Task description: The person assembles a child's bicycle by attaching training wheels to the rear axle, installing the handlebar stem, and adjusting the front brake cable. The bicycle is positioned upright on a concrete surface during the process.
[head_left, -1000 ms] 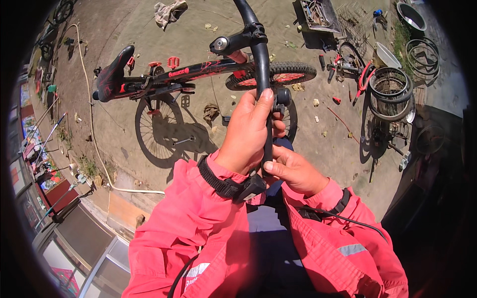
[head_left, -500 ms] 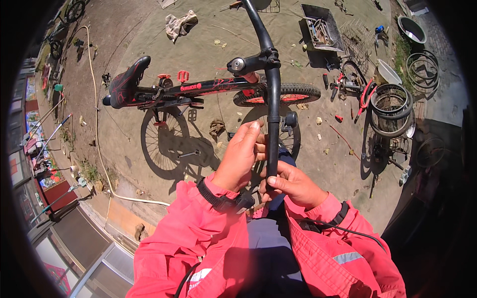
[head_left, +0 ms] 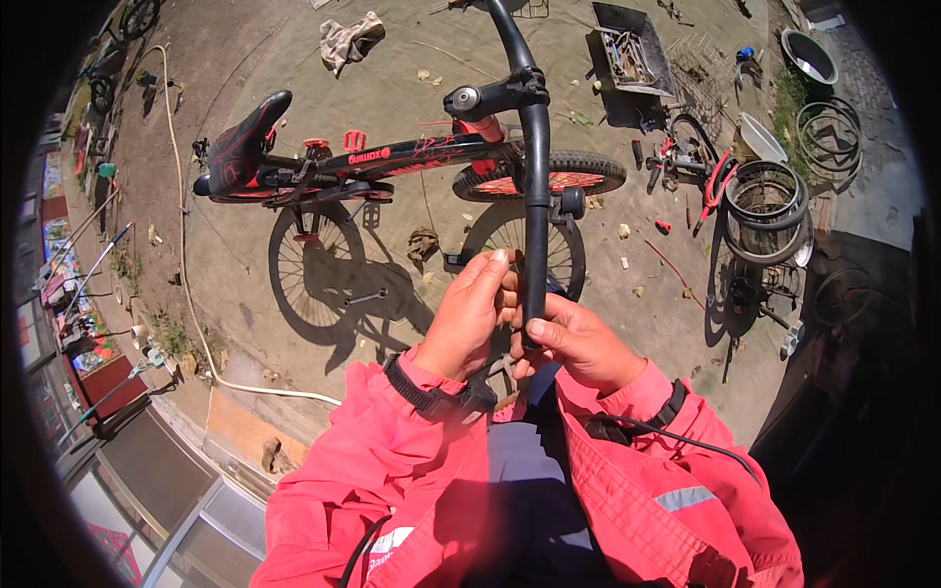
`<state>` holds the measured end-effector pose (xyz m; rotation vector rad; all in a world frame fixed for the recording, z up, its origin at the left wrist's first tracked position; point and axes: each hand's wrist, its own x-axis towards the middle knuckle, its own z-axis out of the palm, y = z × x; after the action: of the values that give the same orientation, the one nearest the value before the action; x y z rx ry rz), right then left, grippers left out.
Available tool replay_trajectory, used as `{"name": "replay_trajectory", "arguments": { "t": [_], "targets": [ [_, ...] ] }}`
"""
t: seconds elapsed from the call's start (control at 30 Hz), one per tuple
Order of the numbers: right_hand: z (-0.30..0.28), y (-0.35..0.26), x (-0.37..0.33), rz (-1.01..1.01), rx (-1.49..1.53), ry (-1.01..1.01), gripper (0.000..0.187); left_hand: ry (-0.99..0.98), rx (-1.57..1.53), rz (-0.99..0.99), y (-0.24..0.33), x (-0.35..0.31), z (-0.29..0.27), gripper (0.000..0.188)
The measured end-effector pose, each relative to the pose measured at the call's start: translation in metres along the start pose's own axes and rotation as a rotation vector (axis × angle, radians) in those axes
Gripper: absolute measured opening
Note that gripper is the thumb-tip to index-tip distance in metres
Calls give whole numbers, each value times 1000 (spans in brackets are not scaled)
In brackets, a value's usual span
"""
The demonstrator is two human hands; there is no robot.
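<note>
A black bicycle handlebar (head_left: pixel 535 176) runs toward me, and its near end lies between my hands. My right hand (head_left: pixel 586 345) is closed around that end, thumb on top and fingers curled beneath. On the bar's left side, my left hand (head_left: pixel 469 316) is closed with bent fingers. Its fingertips reach the bar and are partly hidden by it. The black bicycle frame (head_left: pixel 412 155) has red markings and stretches left to a black saddle (head_left: pixel 240 147). A front wheel (head_left: pixel 578 176) with a red rim sits below the bar, beside a small dark fitting (head_left: pixel 569 204) on it.
A metal tray of tools (head_left: pixel 629 59) stands at the far right. Nearby are a red-handled tool (head_left: pixel 718 186), stacked wheel rims (head_left: pixel 765 211) and a white basin (head_left: pixel 763 137). A wrench (head_left: pixel 367 297) lies on the ground, and a pale hose (head_left: pixel 183 225) runs along the left.
My left hand has slid along the handlebar toward its near end. My right hand keeps its hold there. The whole view has shifted slightly.
</note>
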<state>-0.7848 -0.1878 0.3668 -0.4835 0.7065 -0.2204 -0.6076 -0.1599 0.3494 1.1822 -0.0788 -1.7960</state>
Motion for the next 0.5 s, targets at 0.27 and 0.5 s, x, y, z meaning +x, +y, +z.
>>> {"name": "replay_trajectory", "arguments": {
  "t": [0.27, 0.5],
  "targets": [
    [-4, 0, 2, 14, -31, -25, 37, -24, -4, 12, 0, 3, -5, 43],
    [1, -2, 4, 9, 36, -22, 34, -5, -2, 14, 1, 3, -8, 42]
  ]
}}
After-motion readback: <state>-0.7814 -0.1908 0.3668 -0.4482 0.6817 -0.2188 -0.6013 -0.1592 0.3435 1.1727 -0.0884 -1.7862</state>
